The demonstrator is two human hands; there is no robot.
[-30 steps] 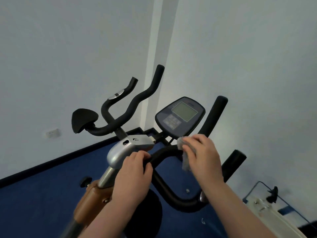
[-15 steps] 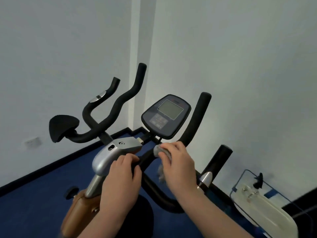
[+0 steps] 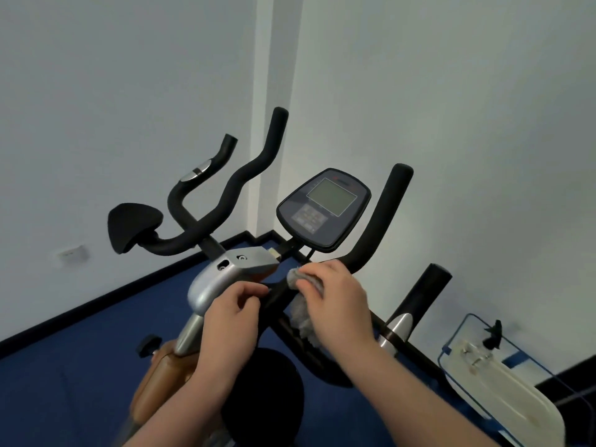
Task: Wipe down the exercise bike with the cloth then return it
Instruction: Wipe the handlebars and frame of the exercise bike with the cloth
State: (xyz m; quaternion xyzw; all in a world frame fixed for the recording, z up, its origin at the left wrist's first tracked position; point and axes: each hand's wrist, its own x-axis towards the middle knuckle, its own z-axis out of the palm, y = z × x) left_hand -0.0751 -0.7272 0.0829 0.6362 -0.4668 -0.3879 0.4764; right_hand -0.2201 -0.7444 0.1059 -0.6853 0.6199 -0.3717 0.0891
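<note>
The exercise bike (image 3: pixel 225 275) stands in front of me, with black foam handlebars (image 3: pixel 383 221), a silver clamp housing and a dark console (image 3: pixel 324 209) with a grey screen. My right hand (image 3: pixel 335 304) presses a grey cloth (image 3: pixel 303 304) around the right handlebar just below the console; part of the cloth hangs down under my palm. My left hand (image 3: pixel 232 321) is curled on the same bar beside the silver housing, thumb on top. A black pad (image 3: pixel 134 225) sits at the left handlebar end.
White walls meet in a corner right behind the bike, with a dark skirting and blue floor (image 3: pixel 80 366) below. A wall socket (image 3: pixel 72 253) is at the left. A white device in a blue wire frame (image 3: pixel 503 379) lies on the floor at the right.
My right hand with the cloth has slid down the right handlebar toward the centre clamp, closer to my left hand. My left hand has loosened its wrap on the bar a little.
</note>
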